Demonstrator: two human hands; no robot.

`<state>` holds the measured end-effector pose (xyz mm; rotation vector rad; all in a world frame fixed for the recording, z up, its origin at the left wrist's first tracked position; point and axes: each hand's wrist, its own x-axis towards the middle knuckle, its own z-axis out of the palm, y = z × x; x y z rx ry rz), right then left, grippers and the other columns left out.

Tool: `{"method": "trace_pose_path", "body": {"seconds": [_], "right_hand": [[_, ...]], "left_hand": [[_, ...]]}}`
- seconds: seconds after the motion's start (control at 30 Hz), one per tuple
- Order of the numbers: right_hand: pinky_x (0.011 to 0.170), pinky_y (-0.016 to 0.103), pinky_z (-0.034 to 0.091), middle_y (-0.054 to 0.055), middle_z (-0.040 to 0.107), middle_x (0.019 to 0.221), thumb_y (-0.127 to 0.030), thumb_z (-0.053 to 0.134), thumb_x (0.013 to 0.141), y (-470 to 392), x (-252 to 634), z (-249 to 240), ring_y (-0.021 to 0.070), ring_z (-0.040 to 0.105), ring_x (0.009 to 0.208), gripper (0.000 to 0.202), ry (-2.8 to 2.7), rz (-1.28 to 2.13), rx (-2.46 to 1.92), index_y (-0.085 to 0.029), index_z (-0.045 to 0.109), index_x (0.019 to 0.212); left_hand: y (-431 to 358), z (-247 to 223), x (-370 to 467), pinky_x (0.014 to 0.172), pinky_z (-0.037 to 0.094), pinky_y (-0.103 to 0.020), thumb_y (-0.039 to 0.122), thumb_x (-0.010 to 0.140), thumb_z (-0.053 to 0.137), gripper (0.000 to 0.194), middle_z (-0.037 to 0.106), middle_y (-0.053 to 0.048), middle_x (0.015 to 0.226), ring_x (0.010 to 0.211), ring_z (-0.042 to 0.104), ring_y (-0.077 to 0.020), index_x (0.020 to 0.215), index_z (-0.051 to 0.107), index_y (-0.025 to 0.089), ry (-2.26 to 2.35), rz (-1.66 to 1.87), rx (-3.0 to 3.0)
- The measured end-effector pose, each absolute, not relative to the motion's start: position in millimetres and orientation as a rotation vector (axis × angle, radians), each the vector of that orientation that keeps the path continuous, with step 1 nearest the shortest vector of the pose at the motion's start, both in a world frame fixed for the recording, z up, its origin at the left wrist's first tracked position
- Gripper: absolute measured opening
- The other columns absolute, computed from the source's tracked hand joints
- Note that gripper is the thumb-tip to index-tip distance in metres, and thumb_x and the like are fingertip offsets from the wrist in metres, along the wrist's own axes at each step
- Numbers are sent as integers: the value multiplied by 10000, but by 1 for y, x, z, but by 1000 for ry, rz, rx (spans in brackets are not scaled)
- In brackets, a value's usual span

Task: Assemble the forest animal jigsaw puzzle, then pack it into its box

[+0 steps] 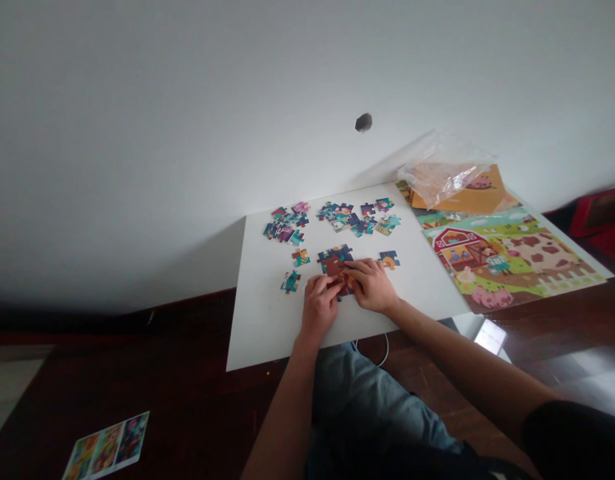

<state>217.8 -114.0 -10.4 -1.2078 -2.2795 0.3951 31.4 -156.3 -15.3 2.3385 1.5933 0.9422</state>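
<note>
Joined puzzle pieces, dark blue and brown, lie near the middle of the white table. My left hand touches their lower left edge with bent fingers. From the right, my right hand has its fingers together on an orange-and-brown piece at the lower part of the joined pieces. What the left fingers hold, if anything, is hidden. Single pieces lie beside the hands: an orange-and-teal one, a teal one and a blue one with an orange ring.
Loose puzzle pieces lie in piles at the back left and back centre. On the right are a farm picture and a clear plastic bag over orange card. A phone is below the table's right side; a picture card is lower left.
</note>
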Motion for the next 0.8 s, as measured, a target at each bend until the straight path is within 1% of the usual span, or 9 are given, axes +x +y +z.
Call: {"method": "trace_pose_path", "body": {"seconds": [0.2,0.27,0.33,0.4,0.43,0.5,0.6,0.7,0.8], "right_hand": [[929,478,384,46,607,1332,-202,544,836,-114,219,-10,295,489,1107,366,-2297,384,-1214,-248,668,1177],[925,477,382,49,605,1332,-213,546,835,-114,218,-10,295,490,1099,364,-2307,374,-1226,-244,667,1177],[924,478,379,58,599,1338,-228,543,842,-116,217,-8,297,493,1095,364,-2333,363,-1245,-239,662,1186],[929,483,377,79,572,1374,-248,526,861,-119,215,-6,306,492,1113,406,-2379,344,-1277,-222,627,1253],[940,486,374,92,539,1412,-257,507,877,-121,213,-4,313,483,1145,447,-2410,328,-1294,-207,588,1313],[1002,498,344,115,434,1507,-268,449,915,-125,210,-1,329,420,1268,533,-2476,289,-1319,-166,466,1437],[1128,535,212,113,290,1590,-281,357,960,-132,209,0,324,238,1439,583,-2559,245,-1313,-127,320,1521],[1175,562,115,103,232,1609,-290,327,968,-145,211,-3,312,162,1481,598,-2600,254,-1287,-115,273,1538],[1188,562,117,120,181,1617,-265,356,937,-162,211,-6,311,135,1492,634,-2597,297,-1299,-72,264,1534]], "left_hand": [[-157,-17,31,1013,452,-466,114,887,546,297,681,-55,1087,1121,538,-253,1066,722,273,1612,891,2340],[-158,-17,32,1031,440,-467,117,892,530,299,675,-62,1131,1159,540,-257,1075,713,267,1628,893,2339],[-159,-17,34,1068,412,-464,123,899,509,370,621,-86,1284,1260,501,-262,1220,648,244,1659,880,2355],[-159,-17,37,1106,371,-476,163,922,480,497,489,-122,1461,1384,396,-269,1417,477,193,1728,787,2399],[-158,-16,39,1122,346,-490,194,940,455,545,418,-134,1520,1431,333,-272,1480,383,169,1773,700,2430],[-157,-15,43,1147,294,-519,259,977,389,573,320,-133,1578,1479,234,-271,1528,280,149,1856,484,2489],[-157,-13,48,1173,239,-529,302,1001,308,568,243,-111,1606,1499,170,-256,1541,246,137,1915,252,2534],[-164,-13,48,1182,222,-534,309,1005,278,568,214,-95,1613,1503,154,-244,1544,234,136,1908,190,2562],[-173,-13,46,1190,204,-537,319,1011,253,565,194,-79,1618,1507,136,-235,1548,224,147,1877,178,2580]]}}
